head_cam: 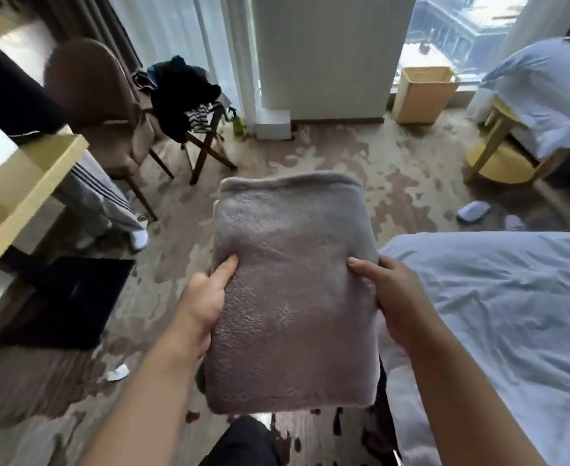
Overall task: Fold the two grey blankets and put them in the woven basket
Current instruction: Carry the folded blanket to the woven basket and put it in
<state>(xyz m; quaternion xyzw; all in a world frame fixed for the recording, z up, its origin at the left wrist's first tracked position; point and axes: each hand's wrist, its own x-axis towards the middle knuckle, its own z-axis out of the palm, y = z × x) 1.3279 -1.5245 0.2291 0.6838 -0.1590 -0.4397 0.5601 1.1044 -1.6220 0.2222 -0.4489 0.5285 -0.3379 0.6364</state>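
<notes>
Head view: we hold the folded grey blanket (290, 290) over the carpet (344, 156), left hand (206, 304) and right hand (398, 297) grip pinching its sides.

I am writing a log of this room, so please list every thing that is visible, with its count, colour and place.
folded blanket: one, grey, centre, held above the carpet
woven basket: one, tan, far floor by the window
bed: one, white sheets, right
chair: one, brown, far left
clothes: one pile, dark, on a folding stand beside the chair
desk: one, yellow wood, left edge
side table: one, yellow, far right
slipper: one sure, white, floor past the bed
left hand: grips the blanket's left edge
right hand: grips the blanket's right edge
</notes>
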